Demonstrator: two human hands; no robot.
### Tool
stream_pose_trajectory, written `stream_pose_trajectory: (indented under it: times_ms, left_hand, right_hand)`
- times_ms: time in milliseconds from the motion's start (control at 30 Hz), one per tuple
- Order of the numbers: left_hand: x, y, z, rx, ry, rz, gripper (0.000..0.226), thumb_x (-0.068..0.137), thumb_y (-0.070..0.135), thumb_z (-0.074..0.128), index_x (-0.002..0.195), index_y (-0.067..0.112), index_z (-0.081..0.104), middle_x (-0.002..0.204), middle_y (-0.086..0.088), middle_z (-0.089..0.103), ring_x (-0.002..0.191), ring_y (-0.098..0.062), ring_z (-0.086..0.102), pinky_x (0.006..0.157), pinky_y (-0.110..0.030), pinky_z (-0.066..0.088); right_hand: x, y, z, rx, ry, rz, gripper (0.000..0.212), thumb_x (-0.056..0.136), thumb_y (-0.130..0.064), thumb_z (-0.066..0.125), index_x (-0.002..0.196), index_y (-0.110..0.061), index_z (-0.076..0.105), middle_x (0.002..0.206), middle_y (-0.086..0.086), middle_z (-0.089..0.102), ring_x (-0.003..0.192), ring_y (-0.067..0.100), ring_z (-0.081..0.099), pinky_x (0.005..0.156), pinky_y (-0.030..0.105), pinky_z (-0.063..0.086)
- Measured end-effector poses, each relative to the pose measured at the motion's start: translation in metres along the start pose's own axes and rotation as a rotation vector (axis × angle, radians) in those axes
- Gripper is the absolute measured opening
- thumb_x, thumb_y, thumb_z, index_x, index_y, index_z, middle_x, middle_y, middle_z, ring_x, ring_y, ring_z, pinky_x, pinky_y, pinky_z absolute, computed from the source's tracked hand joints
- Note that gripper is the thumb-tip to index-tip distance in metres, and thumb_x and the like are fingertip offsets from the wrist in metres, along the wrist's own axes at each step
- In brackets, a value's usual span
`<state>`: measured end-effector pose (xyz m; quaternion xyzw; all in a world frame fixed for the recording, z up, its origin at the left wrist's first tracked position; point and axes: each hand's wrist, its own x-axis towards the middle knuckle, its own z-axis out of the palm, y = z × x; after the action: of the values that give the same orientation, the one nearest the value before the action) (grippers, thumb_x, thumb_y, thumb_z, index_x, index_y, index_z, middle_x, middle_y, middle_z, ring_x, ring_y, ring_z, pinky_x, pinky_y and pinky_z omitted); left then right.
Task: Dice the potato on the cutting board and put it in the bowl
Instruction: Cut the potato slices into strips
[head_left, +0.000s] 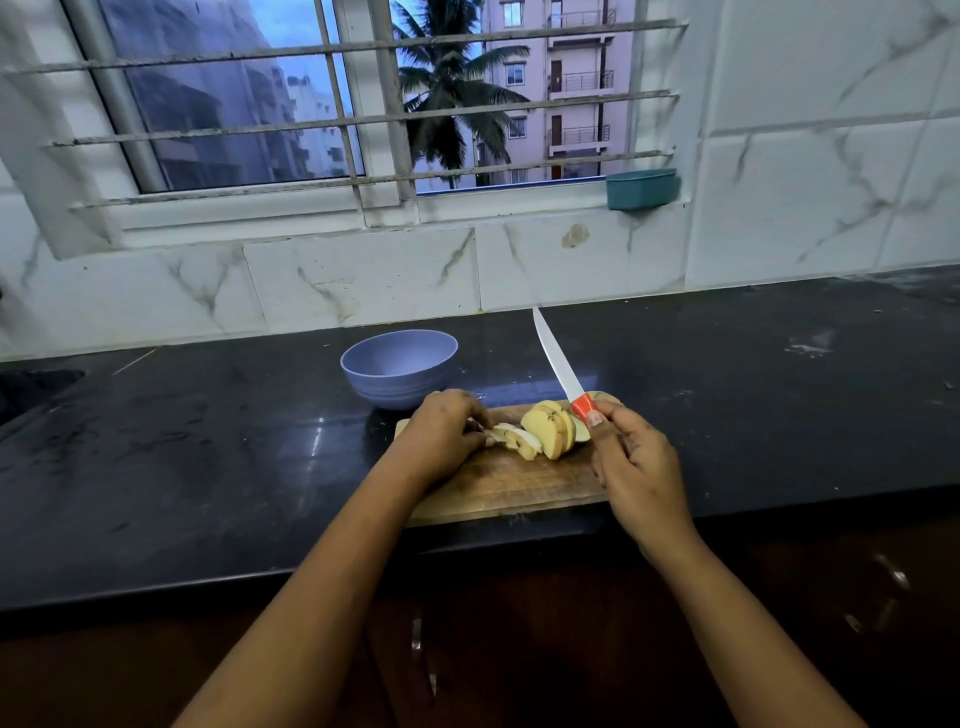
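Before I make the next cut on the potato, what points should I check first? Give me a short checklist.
1. Grip: the right hand holds the knife by its red handle: ok.
2. Blade lifted, clear of the left hand: ok.
3. The left hand holds the potato slices at their left end: ok.
4. Potato diced: not ok, only slices.
5. Target bowl upright behind the cutting board: ok.

Counter bears bowl, cutting board.

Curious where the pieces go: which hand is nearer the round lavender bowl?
Left. The left hand sits just in front of the lavender bowl, holding potato slices; the right hand, gripping the red-handled knife, is farther off to its right.
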<state>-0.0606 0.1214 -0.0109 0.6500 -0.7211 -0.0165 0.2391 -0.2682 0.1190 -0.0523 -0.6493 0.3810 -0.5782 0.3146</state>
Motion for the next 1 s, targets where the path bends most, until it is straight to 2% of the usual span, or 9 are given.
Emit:
stream_pose_trajectory:
  times_ms: [233, 367, 467, 533, 633, 767, 833, 900, 1000]
  left_hand:
    - [-0.008, 0.004, -0.005, 0.015, 0.021, -0.054, 0.024, 0.078, 0.032, 0.076, 0.084, 0.009, 0.069, 0.093, -0.003, 0.059, 0.088, -0.017, 0.054, 0.076, -0.028, 0.046]
    - [-0.024, 0.010, -0.006, 0.024, 0.006, -0.023, 0.024, 0.075, 0.035, 0.076, 0.072, 0.015, 0.064, 0.091, -0.001, 0.057, 0.089, -0.016, 0.050, 0.079, -0.026, 0.040]
    - [-0.037, 0.014, -0.006, 0.033, 0.009, -0.006, 0.026, 0.074, 0.038, 0.077, 0.067, 0.022, 0.058, 0.094, 0.003, 0.055, 0.093, -0.014, 0.049, 0.084, -0.025, 0.039]
    - [-0.044, 0.015, -0.006, 0.018, 0.018, -0.036, 0.025, 0.075, 0.037, 0.076, 0.069, 0.018, 0.060, 0.098, 0.003, 0.055, 0.095, -0.013, 0.049, 0.086, -0.025, 0.041]
    - [-0.053, 0.014, -0.007, -0.014, 0.043, -0.093, 0.026, 0.076, 0.035, 0.076, 0.069, 0.012, 0.064, 0.099, 0.007, 0.054, 0.095, -0.010, 0.050, 0.083, -0.026, 0.044]
    - [-0.061, 0.010, -0.007, -0.048, 0.090, -0.155, 0.023, 0.074, 0.036, 0.076, 0.068, 0.018, 0.064, 0.099, 0.009, 0.052, 0.102, -0.015, 0.050, 0.089, -0.029, 0.043]
    - [-0.062, 0.011, -0.004, -0.072, 0.119, -0.154, 0.016, 0.076, 0.035, 0.076, 0.077, 0.022, 0.066, 0.106, 0.009, 0.052, 0.110, -0.015, 0.048, 0.093, -0.025, 0.036]
    - [-0.064, 0.013, -0.002, -0.074, 0.134, -0.147, 0.015, 0.080, 0.033, 0.072, 0.090, 0.022, 0.071, 0.114, 0.009, 0.054, 0.114, -0.013, 0.045, 0.092, -0.021, 0.031]
    - [-0.065, 0.015, 0.001, -0.120, 0.178, -0.174, 0.009, 0.082, 0.028, 0.071, 0.089, 0.023, 0.074, 0.110, 0.011, 0.056, 0.111, -0.013, 0.046, 0.086, -0.019, 0.032]
  right_hand:
    - [0.001, -0.001, 0.000, -0.034, 0.000, 0.006, 0.026, 0.098, -0.025, 0.050, 0.116, -0.017, 0.066, 0.065, -0.019, 0.050, 0.061, -0.001, 0.049, 0.060, 0.019, 0.037]
    - [0.000, -0.003, 0.001, -0.058, -0.001, 0.010, 0.026, 0.098, -0.026, 0.050, 0.114, -0.016, 0.068, 0.061, -0.018, 0.050, 0.056, 0.001, 0.049, 0.057, 0.019, 0.037]
    - [-0.001, -0.009, 0.001, -0.093, -0.039, -0.004, 0.022, 0.098, -0.028, 0.051, 0.110, -0.023, 0.068, 0.057, -0.018, 0.051, 0.054, 0.003, 0.048, 0.056, 0.024, 0.037]
    - [-0.003, -0.018, -0.001, -0.166, -0.117, -0.035, 0.020, 0.098, -0.026, 0.051, 0.111, -0.027, 0.067, 0.064, -0.015, 0.055, 0.058, 0.004, 0.050, 0.055, 0.021, 0.036]
    - [-0.004, -0.032, -0.003, -0.424, -0.303, -0.058, 0.023, 0.099, -0.029, 0.049, 0.112, -0.023, 0.066, 0.078, -0.006, 0.064, 0.070, 0.010, 0.057, 0.057, 0.024, 0.040]
    - [-0.008, -0.047, 0.000, -0.717, -0.464, -0.073, 0.028, 0.100, -0.036, 0.043, 0.121, -0.026, 0.059, 0.090, -0.005, 0.063, 0.081, 0.011, 0.055, 0.062, 0.026, 0.041]
    - [-0.010, -0.053, 0.002, -0.771, -0.504, -0.081, 0.030, 0.101, -0.036, 0.040, 0.124, -0.028, 0.057, 0.100, -0.002, 0.065, 0.090, 0.016, 0.057, 0.072, 0.030, 0.045]
    - [-0.014, -0.058, 0.002, -0.804, -0.510, -0.093, 0.031, 0.101, -0.035, 0.039, 0.126, -0.028, 0.056, 0.107, 0.000, 0.065, 0.096, 0.018, 0.058, 0.081, 0.035, 0.049]
    - [-0.022, -0.061, 0.004, -0.880, -0.504, -0.122, 0.035, 0.102, -0.035, 0.036, 0.133, -0.028, 0.050, 0.112, 0.000, 0.064, 0.103, 0.019, 0.057, 0.083, 0.037, 0.050]
